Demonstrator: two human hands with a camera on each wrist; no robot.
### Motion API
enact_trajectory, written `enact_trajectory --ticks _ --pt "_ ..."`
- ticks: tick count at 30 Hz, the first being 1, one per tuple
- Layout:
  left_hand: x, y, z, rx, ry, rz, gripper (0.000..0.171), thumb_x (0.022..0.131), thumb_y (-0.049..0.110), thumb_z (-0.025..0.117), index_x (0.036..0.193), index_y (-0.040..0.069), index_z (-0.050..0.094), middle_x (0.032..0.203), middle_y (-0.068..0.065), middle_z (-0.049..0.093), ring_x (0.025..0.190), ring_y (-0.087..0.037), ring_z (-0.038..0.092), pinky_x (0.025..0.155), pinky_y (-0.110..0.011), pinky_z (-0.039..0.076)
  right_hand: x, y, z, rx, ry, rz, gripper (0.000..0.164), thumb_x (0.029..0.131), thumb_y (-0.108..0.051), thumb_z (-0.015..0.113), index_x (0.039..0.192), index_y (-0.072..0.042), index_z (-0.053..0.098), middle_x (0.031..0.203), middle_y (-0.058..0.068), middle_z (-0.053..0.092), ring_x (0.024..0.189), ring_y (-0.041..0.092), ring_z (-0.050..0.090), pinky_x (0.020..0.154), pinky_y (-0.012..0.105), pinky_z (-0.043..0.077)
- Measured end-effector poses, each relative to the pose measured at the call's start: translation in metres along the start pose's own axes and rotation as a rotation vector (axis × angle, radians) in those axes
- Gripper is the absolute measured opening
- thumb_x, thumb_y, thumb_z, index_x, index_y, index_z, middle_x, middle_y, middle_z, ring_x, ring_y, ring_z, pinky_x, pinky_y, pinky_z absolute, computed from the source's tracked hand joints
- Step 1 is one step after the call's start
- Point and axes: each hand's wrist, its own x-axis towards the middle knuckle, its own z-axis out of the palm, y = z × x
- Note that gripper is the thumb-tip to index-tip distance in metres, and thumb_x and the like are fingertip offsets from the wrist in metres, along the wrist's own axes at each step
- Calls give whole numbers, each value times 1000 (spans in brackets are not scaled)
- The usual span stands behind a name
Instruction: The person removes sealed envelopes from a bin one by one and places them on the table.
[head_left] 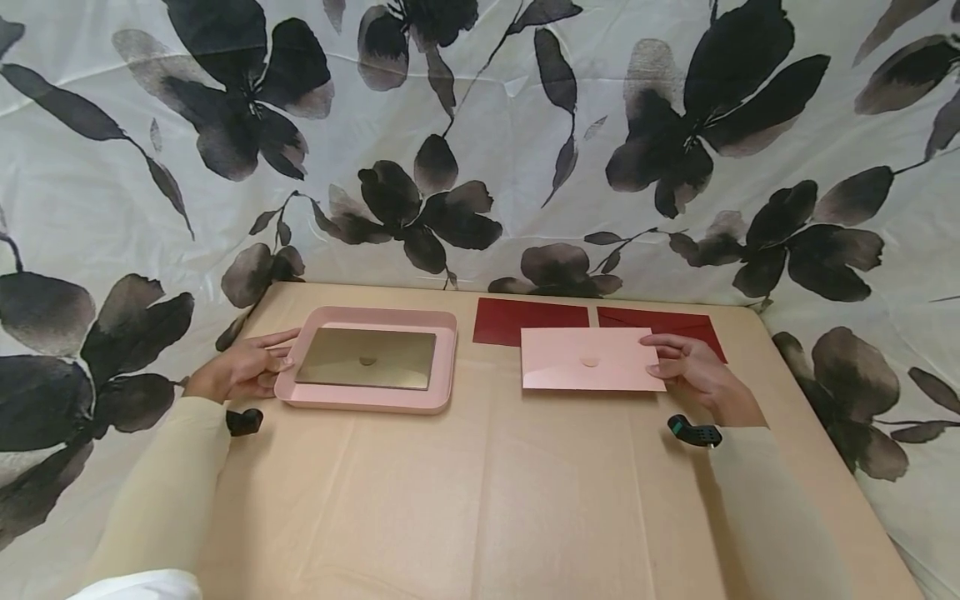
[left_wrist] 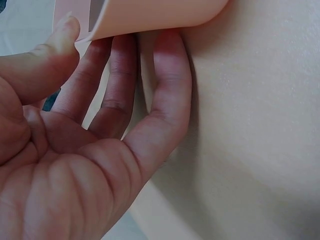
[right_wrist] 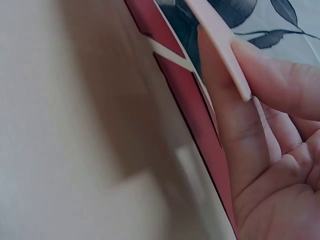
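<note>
At the left, a pink tray [head_left: 375, 402] carries a gold envelope [head_left: 397, 358] with a small rounded clasp on its face. My left hand [head_left: 243, 367] grips the tray's left end; in the left wrist view the thumb [left_wrist: 62, 37] lies on the rim while the fingers reach beneath it. On the other side, my right hand [head_left: 701, 375] pinches the right edge of a pale pink envelope [head_left: 558, 358] between thumb and fingers. The right wrist view shows this envelope [right_wrist: 225, 50] edge-on, raised over the table, its shadow falling below.
Two dark red envelopes [head_left: 525, 321] lie side by side near the table's back edge, partly covered by the pink one in the head view. A floral cloth [head_left: 525, 125] hangs behind the light wood-coloured table [head_left: 480, 500]. Each wrist wears a small black device.
</note>
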Motion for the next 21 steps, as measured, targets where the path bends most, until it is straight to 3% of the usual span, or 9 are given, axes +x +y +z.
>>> enact_trajectory --ticks 8,15,21 --pt "-1 0 -4 -5 -11 -9 82 106 10 56 168 23 3 173 -20 8 119 -19 59 91 -39 57 -7 9 -20 46 -12 -8 43 91 -5 78 130 -24 71 110 -21 72 97 4 71 86 21 60" --pt "-2 -2 -3 -1 -6 -8 82 106 11 56 167 22 3 173 -21 6 119 -19 61 91 -38 58 -16 14 -35 14 24 17 47 92 -8 79 136 -23 68 119 -23 62 99 0 69 87 19 59" --pt "-2 -1 -1 -4 -4 -10 82 105 11 57 167 23 4 173 -21 6 120 -19 60 91 -37 57 -28 18 -48 39 47 27 40 91 -6 79 125 -27 73 109 -24 69 91 3 67 82 17 58"
